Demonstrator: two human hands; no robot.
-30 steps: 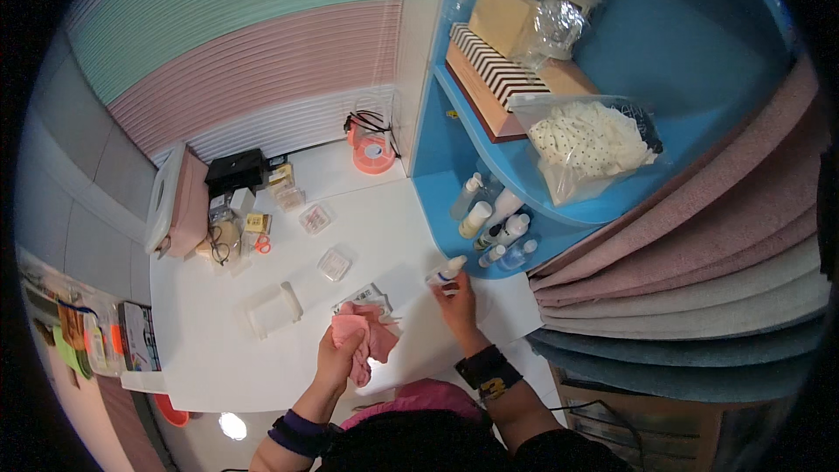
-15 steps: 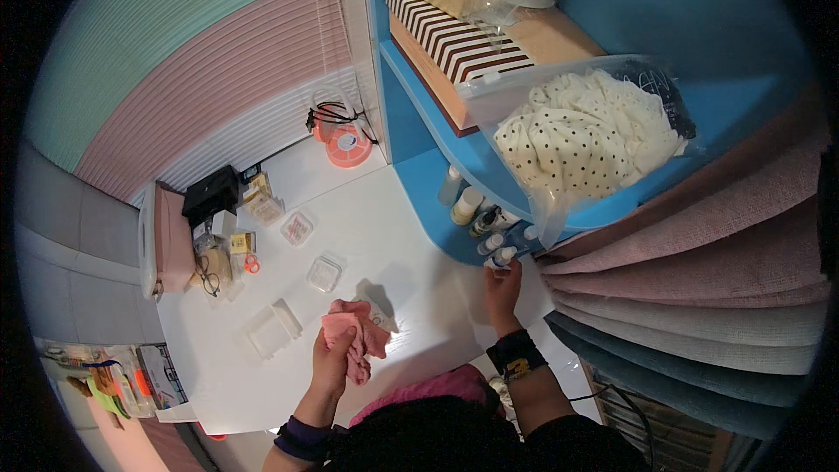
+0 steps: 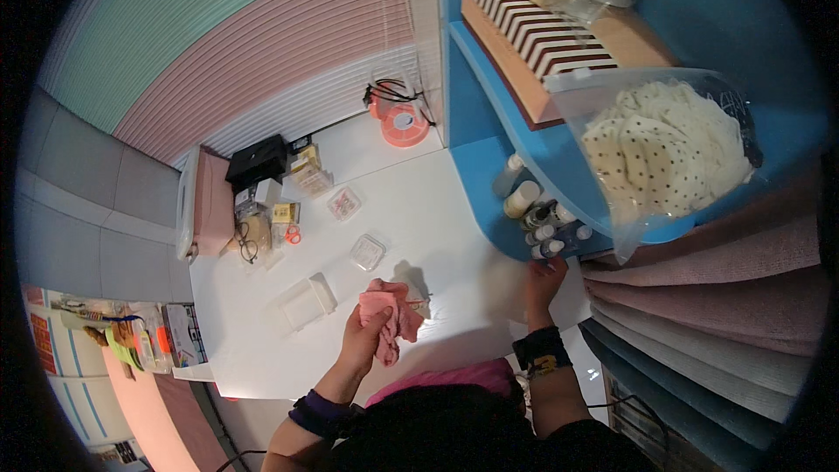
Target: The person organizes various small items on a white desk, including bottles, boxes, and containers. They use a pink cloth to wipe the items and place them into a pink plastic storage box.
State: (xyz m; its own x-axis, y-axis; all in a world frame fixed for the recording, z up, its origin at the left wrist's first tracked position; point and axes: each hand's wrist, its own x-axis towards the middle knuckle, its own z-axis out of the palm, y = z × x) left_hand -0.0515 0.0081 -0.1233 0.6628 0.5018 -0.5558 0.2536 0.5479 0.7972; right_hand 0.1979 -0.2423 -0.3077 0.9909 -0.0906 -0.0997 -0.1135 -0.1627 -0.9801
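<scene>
Right hand (image 3: 545,274) and bottle (image 3: 549,249) have reached the blue shelf (image 3: 482,203) (grip unclear); left hand (image 3: 357,341) clutches pink cloth (image 3: 400,316).

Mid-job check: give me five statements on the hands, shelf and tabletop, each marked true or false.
1. The left hand holds a pink cloth. True.
2. Dotted fabric sits on the upper blue shelf. True.
3. Orange-handled scissors lie on the upper blue shelf. False: they are among the items on the white table.
4. The right hand is at a white-capped bottle. True.
5. The striped box stands on the white table. False: it is on the upper blue shelf.
</scene>
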